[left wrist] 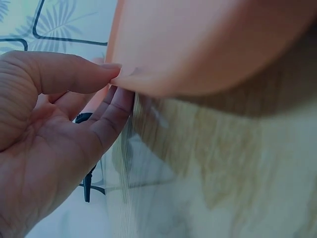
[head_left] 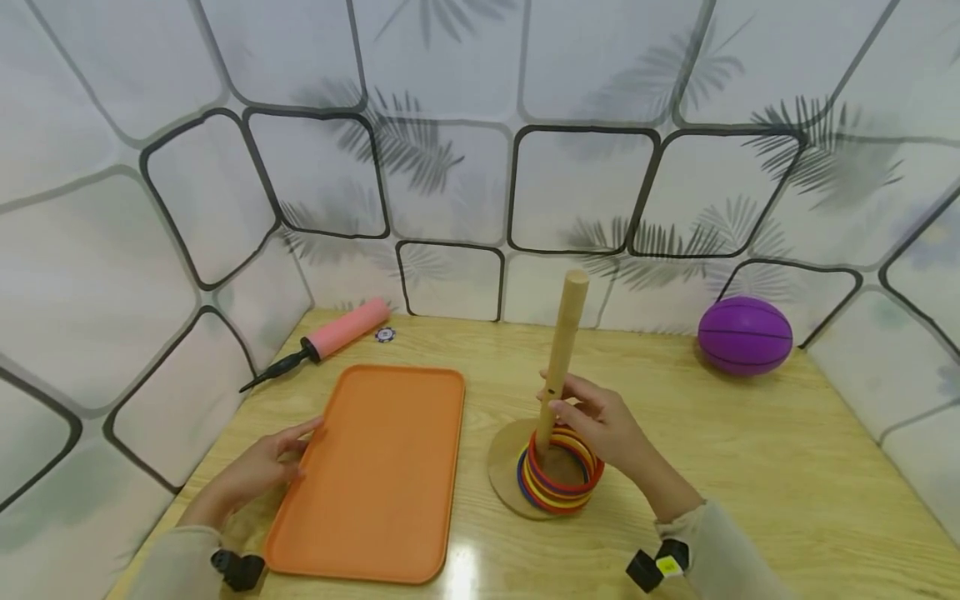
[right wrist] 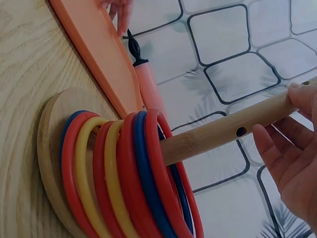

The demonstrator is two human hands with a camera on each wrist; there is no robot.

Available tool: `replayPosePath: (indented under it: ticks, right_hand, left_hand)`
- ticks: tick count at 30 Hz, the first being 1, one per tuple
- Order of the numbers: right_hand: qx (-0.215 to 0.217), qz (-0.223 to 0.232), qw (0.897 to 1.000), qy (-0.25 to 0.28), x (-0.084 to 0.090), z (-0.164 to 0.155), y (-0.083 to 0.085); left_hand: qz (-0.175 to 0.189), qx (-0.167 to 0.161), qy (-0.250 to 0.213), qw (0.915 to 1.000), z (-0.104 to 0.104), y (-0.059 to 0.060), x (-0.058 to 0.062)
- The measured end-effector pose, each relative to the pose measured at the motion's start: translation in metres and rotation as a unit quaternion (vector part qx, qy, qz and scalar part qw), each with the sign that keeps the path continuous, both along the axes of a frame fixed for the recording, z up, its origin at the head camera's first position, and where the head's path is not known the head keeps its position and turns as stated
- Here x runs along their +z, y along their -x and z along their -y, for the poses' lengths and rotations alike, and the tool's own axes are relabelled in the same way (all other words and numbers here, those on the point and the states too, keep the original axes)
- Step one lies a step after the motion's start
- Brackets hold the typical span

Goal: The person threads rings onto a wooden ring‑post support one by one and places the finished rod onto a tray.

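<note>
So you've got your right hand wrapped around the wooden peg of the ring stacker, fingers and thumb curled on it about halfway up, just above the stack of rings. The wrist view shows the fingers pinching the shaft right past that little hole in the wood. The rings (red, yellow, blue) all sit down at the bottom on the round wooden base, near the middle of the counter. My take: if you're steadying the peg, keep the grip low and light so the base stays flat. Squeeze and lean on it and I'd guess the whole thing tips, since the peg is tall and the base isn't wide. And if the rings are coming off next, that hand sits right in their path up the shaft, so it probably has to drop to the top ring rather than stay on the wood. Your left hand is mostly relaxed, thumb and fingertips pinching the near left edge of the orange tray, which lies flat just left of the stacker. Close up, the thumb lies on top of the rim with the fingers under it. A light hold like that looks like enough to stop the tray sliding.
</note>
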State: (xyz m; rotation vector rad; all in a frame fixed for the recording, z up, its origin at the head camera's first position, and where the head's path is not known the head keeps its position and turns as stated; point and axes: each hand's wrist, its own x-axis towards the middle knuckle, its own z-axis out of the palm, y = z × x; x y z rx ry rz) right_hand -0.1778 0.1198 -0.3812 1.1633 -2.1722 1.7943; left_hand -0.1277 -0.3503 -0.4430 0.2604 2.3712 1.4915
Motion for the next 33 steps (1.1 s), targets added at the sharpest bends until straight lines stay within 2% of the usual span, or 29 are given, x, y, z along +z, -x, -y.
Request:
replayPosePath:
  ticks: [10,17,26,29,33]
  right_hand:
    - [-0.004,-0.014,1.000,0.015,0.013,-0.027,-0.003]
    - [-0.027,-0.009,1.000,0.011,0.015,-0.043,-0.005]
    - [-0.031,-0.011,0.999,0.019,0.018,-0.060,-0.008]
    - [-0.029,-0.016,0.999,0.022,0.021,-0.066,-0.009]
    - [-0.023,-0.017,0.999,0.024,0.026,-0.074,-0.011]
  left_hand:
    - [0.010,0.026,0.007,0.9996,-0.003,0.001,-0.002]
    - [-0.022,0.005,-0.001,0.9997,-0.020,0.002,-0.002]
    - [-0.027,-0.004,-0.018,0.9995,-0.066,0.005,-0.005]
    - [-0.028,-0.006,-0.024,0.9993,-0.087,0.004,-0.006]
    - [-0.011,0.010,-0.038,0.9992,-0.121,0.001,-0.006]
